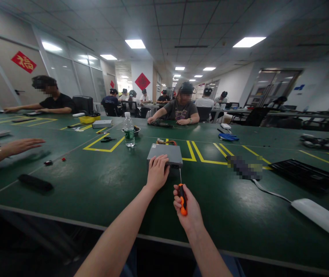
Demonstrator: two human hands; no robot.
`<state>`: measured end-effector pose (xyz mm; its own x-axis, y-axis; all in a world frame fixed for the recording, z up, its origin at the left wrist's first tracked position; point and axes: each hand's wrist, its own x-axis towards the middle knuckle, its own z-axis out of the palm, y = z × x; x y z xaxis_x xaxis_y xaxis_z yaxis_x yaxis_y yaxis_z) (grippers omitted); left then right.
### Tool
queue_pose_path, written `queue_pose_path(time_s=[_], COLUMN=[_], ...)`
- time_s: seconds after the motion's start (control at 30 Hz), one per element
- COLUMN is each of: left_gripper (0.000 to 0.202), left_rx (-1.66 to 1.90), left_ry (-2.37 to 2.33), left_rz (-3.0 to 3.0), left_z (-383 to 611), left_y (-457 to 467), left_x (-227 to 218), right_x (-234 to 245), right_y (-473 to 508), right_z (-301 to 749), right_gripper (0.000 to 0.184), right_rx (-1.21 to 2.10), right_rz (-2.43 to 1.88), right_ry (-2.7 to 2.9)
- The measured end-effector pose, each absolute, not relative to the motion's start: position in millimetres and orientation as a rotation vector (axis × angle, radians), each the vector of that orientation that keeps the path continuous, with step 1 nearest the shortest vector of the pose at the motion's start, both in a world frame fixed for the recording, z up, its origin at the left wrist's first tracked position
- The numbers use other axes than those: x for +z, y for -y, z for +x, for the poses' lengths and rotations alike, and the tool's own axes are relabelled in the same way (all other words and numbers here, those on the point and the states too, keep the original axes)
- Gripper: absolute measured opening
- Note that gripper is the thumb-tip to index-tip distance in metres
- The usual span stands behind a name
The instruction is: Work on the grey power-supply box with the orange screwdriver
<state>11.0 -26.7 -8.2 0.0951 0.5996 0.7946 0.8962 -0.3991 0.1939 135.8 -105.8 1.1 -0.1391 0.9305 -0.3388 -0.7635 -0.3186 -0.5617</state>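
Note:
A grey metal computer power supply unit (168, 153) sits on the green table in front of me, with coloured wires (166, 142) showing at its far side. My left hand (157, 171) lies over its near left part, fingers across the top and thumb near the front face, holding it. Wrapped round the handle of an orange and black screwdriver (183, 200) is my right hand (190, 207). The thin shaft points away from me, and its tip meets the right end of the unit's front face. Whether the tip sits in a screw is too small to tell.
A water bottle (129, 130) stands beyond the unit to the left, beside a small bowl (137, 130). A co-worker's hand (22, 146) reaches in from the left near a black object (35, 182). At right are a black panel (307, 175) and a white power strip (320, 219).

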Motion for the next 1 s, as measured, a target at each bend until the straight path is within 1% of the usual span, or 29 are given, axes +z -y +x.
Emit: queue_pose_path(time_s=[0.5, 1.0], left_gripper=[0.024, 0.026], left_rx=[-1.194, -1.195], left_ry=[1.473, 1.481], left_rz=[-2.040, -2.041], left_z=[11.8, 12.3], left_y=[27.1, 27.5], left_x=[-8.0, -7.0], right_x=[0.2, 1.3], right_y=[106.4, 103.8], right_z=[135.0, 128.9], right_gripper=[0.027, 0.023], right_rx=[1.754, 1.794], right_rz=[-0.779, -0.858], right_ry=[0.361, 0.596])
